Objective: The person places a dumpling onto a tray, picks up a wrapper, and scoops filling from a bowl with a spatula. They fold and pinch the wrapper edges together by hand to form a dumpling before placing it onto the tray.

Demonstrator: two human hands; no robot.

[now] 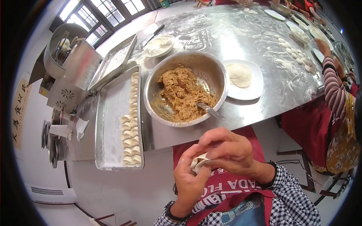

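Between my two hands is a dumpling (200,162), its pale wrapper folded around brown filling that shows at the opening. My left hand (191,175) cups it from the left, fingers curled. With thumb and fingers, my right hand (228,150) pinches the edge of the wrapper. Just beyond them stands a large metal bowl (149,98) of brown meat filling (184,92), a metal spatula (211,111) resting in it. Right of the bowl, a white plate (257,81) bears a few round wrappers (238,75).
A metal tray (109,124) at left holds rows of folded dumplings (132,141). Behind it are another tray (113,60), a bowl of flour (159,45) and a knife (151,35). Dough pieces (296,51) lie on the floured metal table (211,34). A co-worker's striped sleeve (333,84) reaches in at right.
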